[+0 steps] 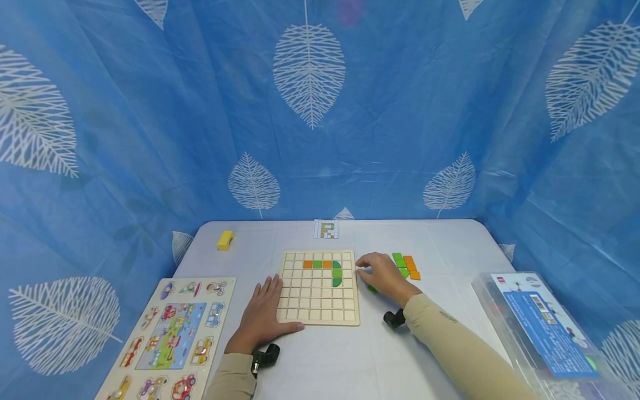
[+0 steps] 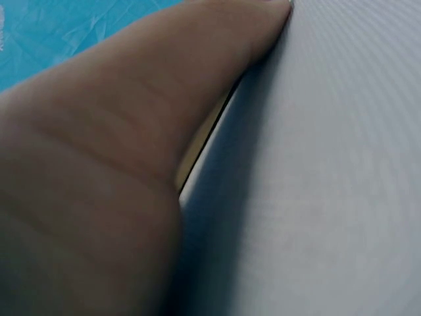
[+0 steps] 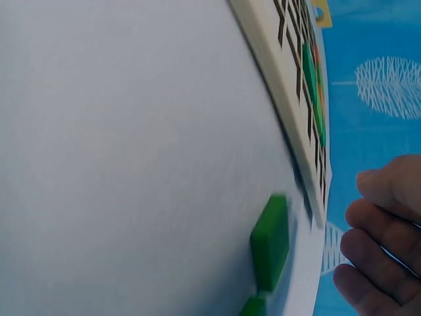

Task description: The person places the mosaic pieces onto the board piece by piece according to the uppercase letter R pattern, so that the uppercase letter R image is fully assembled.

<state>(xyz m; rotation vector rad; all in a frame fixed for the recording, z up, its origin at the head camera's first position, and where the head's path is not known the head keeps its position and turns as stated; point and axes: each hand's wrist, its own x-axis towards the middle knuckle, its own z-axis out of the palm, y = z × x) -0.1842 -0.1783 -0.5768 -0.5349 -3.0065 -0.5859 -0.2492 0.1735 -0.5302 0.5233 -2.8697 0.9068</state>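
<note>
A wooden grid board lies mid-table. Orange tiles and green tiles in it form a row that bends downward. My left hand rests at the board's left side, fingers spread, thumb along the near edge. In the left wrist view the thumb covers most of the board. Over the table just off the board's right edge is my right hand, its fingers loosely bent. No piece shows in the right hand. A loose green piece lies below it, beside the board.
Several loose green tiles and orange tiles lie right of the right hand. A patterned card and a yellow block are at the back. A picture puzzle board lies left; a clear plastic box stands right.
</note>
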